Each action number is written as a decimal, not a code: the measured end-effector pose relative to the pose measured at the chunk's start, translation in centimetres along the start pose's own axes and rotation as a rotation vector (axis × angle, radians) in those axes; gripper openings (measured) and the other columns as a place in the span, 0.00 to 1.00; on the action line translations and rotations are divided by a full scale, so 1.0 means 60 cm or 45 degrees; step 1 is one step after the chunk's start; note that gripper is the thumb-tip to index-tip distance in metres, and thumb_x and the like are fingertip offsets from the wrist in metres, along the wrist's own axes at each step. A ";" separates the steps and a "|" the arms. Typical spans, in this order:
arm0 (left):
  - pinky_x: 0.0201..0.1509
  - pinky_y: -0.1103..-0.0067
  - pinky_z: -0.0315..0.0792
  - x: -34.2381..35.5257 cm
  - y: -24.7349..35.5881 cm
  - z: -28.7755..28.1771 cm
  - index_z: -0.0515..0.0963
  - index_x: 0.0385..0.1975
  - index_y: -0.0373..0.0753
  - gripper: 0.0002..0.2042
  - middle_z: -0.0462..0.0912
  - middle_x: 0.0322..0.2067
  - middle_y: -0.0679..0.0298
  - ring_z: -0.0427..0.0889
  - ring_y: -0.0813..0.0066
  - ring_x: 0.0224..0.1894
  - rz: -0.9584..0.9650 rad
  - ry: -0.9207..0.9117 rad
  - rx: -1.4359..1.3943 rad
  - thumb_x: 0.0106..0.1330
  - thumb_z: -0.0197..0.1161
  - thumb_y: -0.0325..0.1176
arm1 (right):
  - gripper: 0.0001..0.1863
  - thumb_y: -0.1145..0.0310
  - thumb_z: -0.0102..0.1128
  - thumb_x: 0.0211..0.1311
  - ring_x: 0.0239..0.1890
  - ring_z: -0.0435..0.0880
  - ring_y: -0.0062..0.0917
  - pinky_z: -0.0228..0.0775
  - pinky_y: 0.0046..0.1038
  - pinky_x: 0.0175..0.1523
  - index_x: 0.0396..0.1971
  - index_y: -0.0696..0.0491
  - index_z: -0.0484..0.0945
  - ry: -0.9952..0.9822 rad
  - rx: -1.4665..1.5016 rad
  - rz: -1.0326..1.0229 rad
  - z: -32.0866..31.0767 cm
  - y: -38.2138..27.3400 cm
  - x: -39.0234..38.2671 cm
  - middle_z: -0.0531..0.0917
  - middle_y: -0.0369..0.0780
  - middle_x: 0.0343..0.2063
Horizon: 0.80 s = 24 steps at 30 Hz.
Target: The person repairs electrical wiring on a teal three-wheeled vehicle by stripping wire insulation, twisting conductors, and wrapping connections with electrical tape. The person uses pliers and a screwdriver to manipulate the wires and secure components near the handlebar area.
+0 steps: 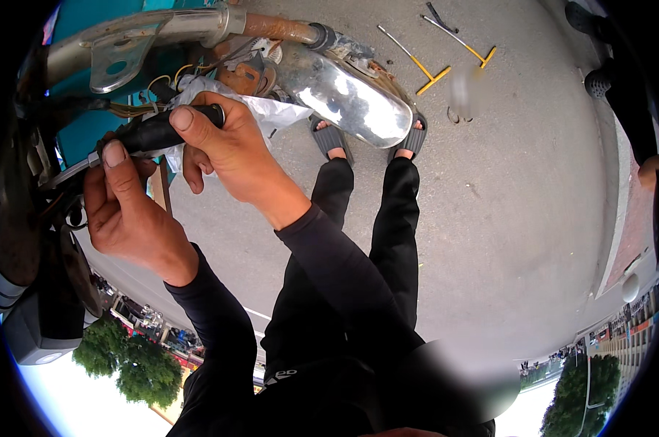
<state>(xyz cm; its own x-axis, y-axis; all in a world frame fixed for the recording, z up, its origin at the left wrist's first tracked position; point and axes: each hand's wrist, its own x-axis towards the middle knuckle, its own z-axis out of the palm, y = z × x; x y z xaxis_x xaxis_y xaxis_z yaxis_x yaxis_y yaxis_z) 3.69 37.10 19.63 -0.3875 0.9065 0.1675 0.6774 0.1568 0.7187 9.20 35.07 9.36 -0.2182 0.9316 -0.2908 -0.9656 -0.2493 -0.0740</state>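
A black-handled screwdriver (151, 134) lies across both my hands, its metal shaft slanting down to the left toward dark vehicle parts. My right hand (246, 156) is closed round the handle's right end, thumb along the top. Near the shaft end of the handle, the fingers and thumb of my left hand (140, 222) pinch it. The screwdriver's tip cannot be made out against the dark parts. Behind the handle run several thin wires (134, 109), beside a crumpled white plastic sheet (275, 111).
Above my hands stretches a rusty chrome tube (155, 36), with a shiny rounded metal fender (351, 98) to its right. Two yellow T-handled tools (433, 80) lie on the pavement (504, 204) ahead. Another person's dark shoe (599, 82) is at the far right.
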 end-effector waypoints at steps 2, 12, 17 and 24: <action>0.30 0.86 0.70 -0.006 0.000 0.005 0.83 0.42 0.29 0.16 0.81 0.23 0.65 0.76 0.83 0.27 0.030 0.008 0.002 0.68 0.69 0.39 | 0.21 0.55 0.71 0.64 0.20 0.81 0.20 0.77 0.24 0.27 0.39 0.56 0.74 0.031 -0.107 0.036 -0.005 -0.004 -0.002 0.80 0.38 0.20; 0.32 0.83 0.70 -0.002 0.006 0.007 0.84 0.41 0.29 0.17 0.81 0.23 0.64 0.78 0.81 0.26 0.042 0.006 0.093 0.70 0.67 0.41 | 0.24 0.56 0.66 0.67 0.27 0.86 0.29 0.78 0.27 0.31 0.52 0.53 0.67 -0.112 0.021 -0.113 -0.015 0.017 0.007 0.83 0.42 0.26; 0.33 0.83 0.69 0.001 0.006 0.008 0.84 0.38 0.29 0.16 0.81 0.22 0.64 0.79 0.80 0.27 0.023 -0.014 0.090 0.70 0.67 0.41 | 0.23 0.55 0.67 0.67 0.27 0.86 0.28 0.78 0.27 0.30 0.49 0.54 0.69 -0.099 0.038 -0.092 -0.015 0.016 0.012 0.83 0.41 0.26; 0.33 0.84 0.69 -0.006 0.007 0.010 0.82 0.37 0.26 0.17 0.82 0.22 0.62 0.78 0.80 0.26 0.008 0.041 0.102 0.69 0.69 0.40 | 0.20 0.56 0.68 0.67 0.21 0.78 0.23 0.76 0.30 0.26 0.42 0.55 0.71 -0.044 0.102 -0.140 -0.014 0.026 0.013 0.77 0.37 0.22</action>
<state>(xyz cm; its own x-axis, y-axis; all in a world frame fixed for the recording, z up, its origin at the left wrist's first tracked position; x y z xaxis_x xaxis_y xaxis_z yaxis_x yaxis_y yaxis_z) 4.51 37.09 19.48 -0.4022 0.8947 0.1942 0.7273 0.1833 0.6614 7.62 35.17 8.25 -0.1141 0.9609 -0.2522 -0.9918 -0.1247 -0.0267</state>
